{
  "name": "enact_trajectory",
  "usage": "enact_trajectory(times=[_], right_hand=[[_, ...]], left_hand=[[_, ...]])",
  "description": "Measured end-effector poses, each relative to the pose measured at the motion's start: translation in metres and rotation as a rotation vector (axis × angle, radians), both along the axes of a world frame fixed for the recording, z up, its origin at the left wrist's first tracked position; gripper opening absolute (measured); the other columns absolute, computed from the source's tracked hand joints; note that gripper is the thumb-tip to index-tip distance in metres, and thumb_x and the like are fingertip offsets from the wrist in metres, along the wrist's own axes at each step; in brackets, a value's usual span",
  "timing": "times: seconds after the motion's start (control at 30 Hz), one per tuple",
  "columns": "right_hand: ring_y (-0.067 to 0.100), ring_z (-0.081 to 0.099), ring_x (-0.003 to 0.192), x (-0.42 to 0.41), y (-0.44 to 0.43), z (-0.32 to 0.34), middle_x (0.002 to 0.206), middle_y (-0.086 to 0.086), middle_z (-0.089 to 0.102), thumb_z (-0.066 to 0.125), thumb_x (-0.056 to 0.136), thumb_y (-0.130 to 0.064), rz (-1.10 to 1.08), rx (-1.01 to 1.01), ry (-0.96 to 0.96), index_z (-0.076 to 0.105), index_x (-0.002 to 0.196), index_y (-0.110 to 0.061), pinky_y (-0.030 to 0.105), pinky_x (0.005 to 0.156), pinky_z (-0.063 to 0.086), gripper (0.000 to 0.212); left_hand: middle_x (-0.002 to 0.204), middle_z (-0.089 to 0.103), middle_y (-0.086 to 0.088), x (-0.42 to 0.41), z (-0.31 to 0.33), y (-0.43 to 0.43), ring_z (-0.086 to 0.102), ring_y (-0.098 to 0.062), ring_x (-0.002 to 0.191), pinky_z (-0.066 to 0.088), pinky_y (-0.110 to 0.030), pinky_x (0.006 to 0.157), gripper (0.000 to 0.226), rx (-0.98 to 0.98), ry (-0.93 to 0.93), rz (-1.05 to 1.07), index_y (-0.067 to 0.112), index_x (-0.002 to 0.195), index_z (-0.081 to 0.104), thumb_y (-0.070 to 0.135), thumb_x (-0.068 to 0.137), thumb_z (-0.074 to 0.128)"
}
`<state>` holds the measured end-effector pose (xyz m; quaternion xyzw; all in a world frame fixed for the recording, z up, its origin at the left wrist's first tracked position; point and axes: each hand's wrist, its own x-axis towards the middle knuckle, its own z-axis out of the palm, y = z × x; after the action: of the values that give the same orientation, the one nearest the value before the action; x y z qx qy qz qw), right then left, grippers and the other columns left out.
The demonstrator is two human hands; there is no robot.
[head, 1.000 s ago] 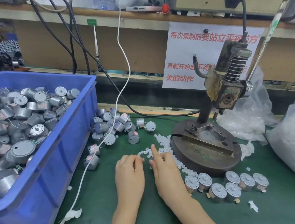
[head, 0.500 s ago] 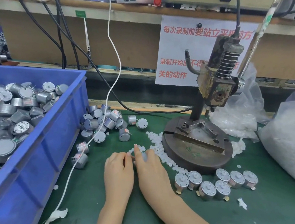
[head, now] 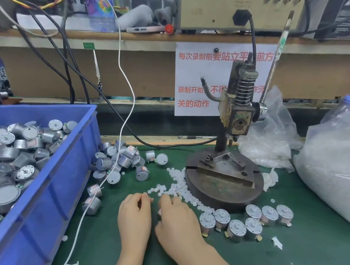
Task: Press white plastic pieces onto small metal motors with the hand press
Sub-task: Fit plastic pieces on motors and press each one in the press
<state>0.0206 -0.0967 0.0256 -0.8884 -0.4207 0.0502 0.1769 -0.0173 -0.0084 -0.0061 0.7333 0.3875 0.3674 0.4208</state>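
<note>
Sitting well left of the hands, heaped blue bin point(head: 43, 195). Hand press point(head: 225, 177) stands just beyond the right hand point(head: 177, 221), bed bare. Left hand point(head: 133, 219) and right hand lie side by side, fingers curled, knuckles up; can't tell if either pinches anything. Motors point(head: 244, 219) stand just right of the right hand. White plastic pieces point(head: 177, 186) are scattered at the fingertips. Risk: tiny pieces slip or scatter under a sloppy pinch.
</note>
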Motion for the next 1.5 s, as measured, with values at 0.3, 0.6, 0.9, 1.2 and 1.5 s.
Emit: enact_trajectory(times=[0.3, 0.6, 0.9, 1.2, 1.5], right_hand=[[-0.004, 0.05, 0.07, 0.059, -0.037, 0.032, 0.091, -0.013, 0.052, 0.071, 0.081, -0.02, -0.16, 0.422, 0.386, 0.043, 0.097, -0.025, 0.004, 0.059, 0.037, 0.032], [0.017, 0.047, 0.101, 0.148, -0.069, 0.028, 0.097, -0.006, 0.049, 0.073, 0.078, -0.034, -0.381, 0.49, -0.07, 0.053, 0.108, -0.017, 0.026, 0.08, 0.038, 0.04], [0.024, 0.044, 0.114, 0.168, -0.058, 0.018, 0.118, 0.006, 0.051, 0.072, 0.075, -0.046, -0.394, 0.375, -0.041, 0.057, 0.122, -0.014, 0.035, 0.098, 0.039, 0.059], [0.017, 0.04, 0.127, 0.183, -0.075, 0.062, 0.145, 0.005, 0.039, 0.054, 0.091, -0.016, -0.379, 0.819, 0.408, 0.032, 0.143, -0.013, 0.032, 0.103, 0.032, 0.056], [0.013, 0.052, 0.116, 0.208, -0.068, 0.183, 0.115, 0.0, 0.06, 0.04, 0.096, -0.016, -0.499, 1.1, 0.614, 0.056, 0.12, -0.012, 0.032, 0.107, 0.034, 0.029]], left_hand=[[0.081, 0.059, -0.001, 0.002, 0.001, 0.0, 0.053, -0.028, 0.089, 0.034, -0.027, 0.069, 0.014, 0.081, 0.125, -0.048, 0.01, 0.075, 0.064, 0.008, 0.086, 0.055], [0.096, 0.068, -0.019, 0.004, 0.006, -0.02, 0.067, -0.037, 0.082, 0.05, -0.055, 0.074, 0.049, 0.516, 0.663, -0.171, 0.018, 0.087, 0.076, 0.039, 0.066, 0.036], [0.146, 0.026, 0.007, 0.008, -0.004, -0.009, 0.019, -0.013, 0.136, 0.007, -0.032, 0.111, 0.034, 0.415, 0.555, -0.087, 0.053, 0.126, 0.04, 0.046, 0.093, 0.039], [0.125, 0.049, 0.005, 0.011, -0.012, -0.004, 0.037, -0.018, 0.122, 0.015, -0.031, 0.105, 0.013, 0.349, 0.394, -0.07, 0.035, 0.097, 0.066, 0.034, 0.084, 0.064], [0.112, 0.055, 0.004, 0.01, -0.012, 0.0, 0.045, -0.021, 0.109, 0.022, -0.031, 0.098, 0.016, 0.3, 0.336, -0.029, 0.021, 0.097, 0.066, 0.025, 0.082, 0.068]])
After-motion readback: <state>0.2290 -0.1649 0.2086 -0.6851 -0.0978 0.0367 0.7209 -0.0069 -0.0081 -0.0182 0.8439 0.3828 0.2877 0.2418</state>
